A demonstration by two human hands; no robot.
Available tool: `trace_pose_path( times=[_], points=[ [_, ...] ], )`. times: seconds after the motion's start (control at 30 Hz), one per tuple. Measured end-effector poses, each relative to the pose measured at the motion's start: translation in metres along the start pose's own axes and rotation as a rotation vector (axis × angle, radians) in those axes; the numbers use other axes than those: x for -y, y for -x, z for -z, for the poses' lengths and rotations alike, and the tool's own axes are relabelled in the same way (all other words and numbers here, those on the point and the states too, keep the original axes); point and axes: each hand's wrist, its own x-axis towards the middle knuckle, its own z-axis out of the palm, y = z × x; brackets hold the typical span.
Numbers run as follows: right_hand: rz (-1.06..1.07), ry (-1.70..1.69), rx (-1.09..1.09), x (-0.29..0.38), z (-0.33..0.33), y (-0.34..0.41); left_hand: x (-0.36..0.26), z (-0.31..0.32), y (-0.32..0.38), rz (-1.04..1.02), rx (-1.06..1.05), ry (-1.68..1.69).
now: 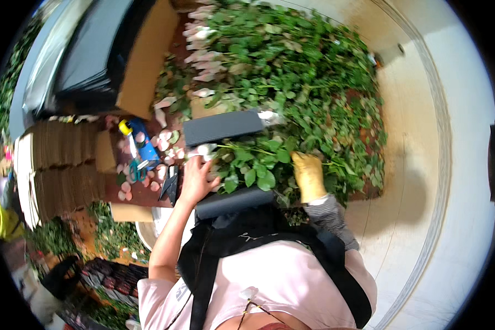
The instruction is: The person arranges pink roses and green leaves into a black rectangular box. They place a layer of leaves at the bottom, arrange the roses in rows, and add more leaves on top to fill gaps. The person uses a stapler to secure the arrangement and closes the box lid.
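Note:
Leafy rose stems (258, 165) lie across the table in front of me, with pale rose heads (204, 150) at their left end. My bare left hand (198, 177) rests with fingers spread beside these heads. A yellow glove covers my right hand (308, 173); its fingers are curled at the stem end of the roses, and whether they grip a stem is hidden. Just beyond the stems lies a dark grey corrugated sheet (222, 128), and a dark rolled sheet (235, 203) is at the table's near edge. A large heap of leafy rose stems (288, 62) covers the far side.
Left of my left hand are black-handled clippers (171, 185), teal-handled scissors (137, 170), a blue box (144, 142), a yellow-ended tool (125, 128) and loose petals (126, 187). Stacked cardboard (66, 165) and a large carton (148, 57) stand farther left. A pale wall (420, 173) bounds the right.

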Motion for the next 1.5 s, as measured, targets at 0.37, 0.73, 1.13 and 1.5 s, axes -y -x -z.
trace_pose_path(
  times=[0.37,0.73,1.13,1.5],
  points=[
    [-0.2,-0.095,-0.322,-0.004,-0.091,0.005,0.018,-0.016,0.007,-0.02,0.061,-0.083],
    [0.132,-0.436,-0.204,0.097,0.064,-0.018,0.054,0.005,0.054,0.477,-0.082,0.683],
    [0.578,0.328,0.813,0.18,-0.034,-0.075,0.024,0.021,0.048,0.162,-0.044,0.689],
    [0.492,0.246,0.68,0.182,-0.014,-0.084,0.009,0.014,0.031,0.383,-0.004,0.468]
  ],
)
